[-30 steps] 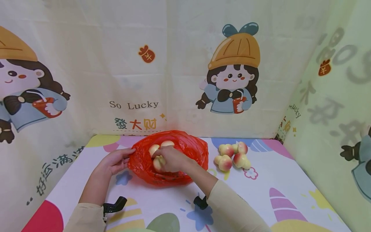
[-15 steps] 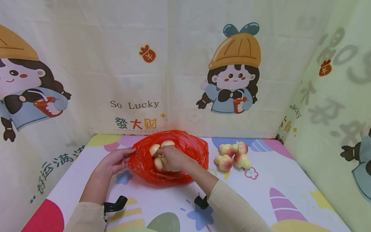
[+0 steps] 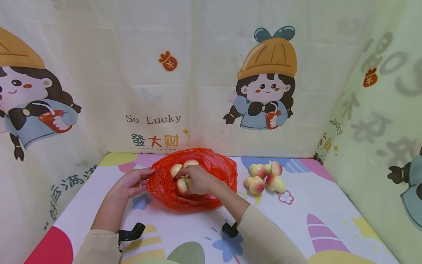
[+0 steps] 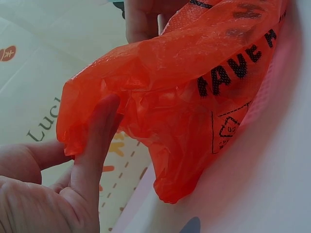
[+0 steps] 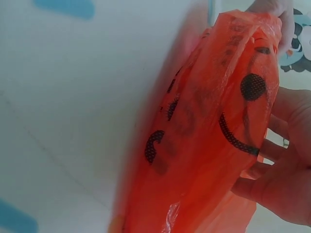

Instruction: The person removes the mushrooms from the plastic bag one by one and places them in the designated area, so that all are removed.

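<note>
A red plastic bag (image 3: 161, 194) lies on the table with its mouth spread, cream pears inside. My left hand (image 3: 133, 182) pinches the bag's left rim; in the left wrist view its thumb and fingers sit on either side of the red film (image 4: 146, 97). Reaching into the mouth, my right hand (image 3: 199, 180) holds a cream pear (image 3: 182, 186) at its fingertips. Behind it in the bag lie another pear (image 3: 176, 170) and one more pear (image 3: 191, 162). In the right wrist view the bag's wall (image 5: 204, 145) hides the right fingertips and the pear.
Several cream pears with red blush (image 3: 256, 185) stand grouped on the table right of the bag. The table (image 3: 263, 227) has a colourful printed cover. A printed curtain (image 3: 211, 91) rises along its back and sides.
The right hand and the pear at its fingertips have shifted very slightly to the right inside the bag. The left hand keeps its hold on the rim.
</note>
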`<state>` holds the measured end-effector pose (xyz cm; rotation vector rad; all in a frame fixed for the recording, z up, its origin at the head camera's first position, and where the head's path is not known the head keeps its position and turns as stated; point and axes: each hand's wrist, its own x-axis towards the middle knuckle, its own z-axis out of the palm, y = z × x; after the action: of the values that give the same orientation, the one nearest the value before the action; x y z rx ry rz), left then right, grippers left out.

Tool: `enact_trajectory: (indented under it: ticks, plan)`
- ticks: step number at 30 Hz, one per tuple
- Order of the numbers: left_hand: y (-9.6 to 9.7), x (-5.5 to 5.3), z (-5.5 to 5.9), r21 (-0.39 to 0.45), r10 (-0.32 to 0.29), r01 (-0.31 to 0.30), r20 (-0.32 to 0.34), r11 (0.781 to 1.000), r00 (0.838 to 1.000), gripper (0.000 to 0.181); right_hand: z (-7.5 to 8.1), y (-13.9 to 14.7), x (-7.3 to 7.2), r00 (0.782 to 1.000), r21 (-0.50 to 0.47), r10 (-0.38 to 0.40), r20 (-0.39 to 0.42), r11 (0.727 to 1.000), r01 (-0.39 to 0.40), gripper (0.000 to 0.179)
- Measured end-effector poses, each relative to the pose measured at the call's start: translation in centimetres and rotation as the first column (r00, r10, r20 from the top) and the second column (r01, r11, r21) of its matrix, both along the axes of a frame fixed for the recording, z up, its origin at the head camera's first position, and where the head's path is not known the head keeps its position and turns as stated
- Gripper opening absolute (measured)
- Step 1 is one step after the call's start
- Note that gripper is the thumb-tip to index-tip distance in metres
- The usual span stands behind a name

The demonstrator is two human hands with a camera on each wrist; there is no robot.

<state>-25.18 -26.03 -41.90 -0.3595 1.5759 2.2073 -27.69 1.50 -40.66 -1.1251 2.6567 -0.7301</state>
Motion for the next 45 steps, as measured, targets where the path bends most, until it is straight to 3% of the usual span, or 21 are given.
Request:
enact_trajectory:
  ticks: [8, 19, 32, 39, 45]
  plan:
    - [-0.1, 0.0, 0.0, -0.009, 0.000, 0.000, -0.007, 1.000, 1.000, 0.060, -0.3, 0.4, -0.3, 1.000, -0.044, 0.000, -0.010, 0.999, -0.001, 0.042]
    - [-0.1, 0.0, -0.4, 0.005, -0.010, 0.010, -0.018, 1.000, 1.000, 0.055, -0.4, 1.9, -0.1, 0.987, -0.126, -0.076, 0.138, 0.988, 0.094, 0.050]
    - [-0.3, -0.1, -0.4, -0.006, 0.014, -0.014, -0.001, 1.000, 1.000, 0.051, 1.2, 4.1, 0.6, 0.990, -0.133, -0.119, 0.070, 0.983, 0.127, 0.058]
    - [-0.3, -0.1, -0.4, -0.015, 0.012, -0.012, -0.001, 1.000, 1.000, 0.062, 2.0, 5.8, 1.5, 0.988, -0.152, -0.146, 0.046, 0.977, 0.152, 0.054]
    - [-0.2, 0.0, -0.3, 0.006, 0.011, -0.011, -0.007, 1.000, 1.000, 0.036, 2.8, 7.5, 2.1, 0.989, -0.177, -0.146, 0.020, 0.973, 0.147, 0.052]
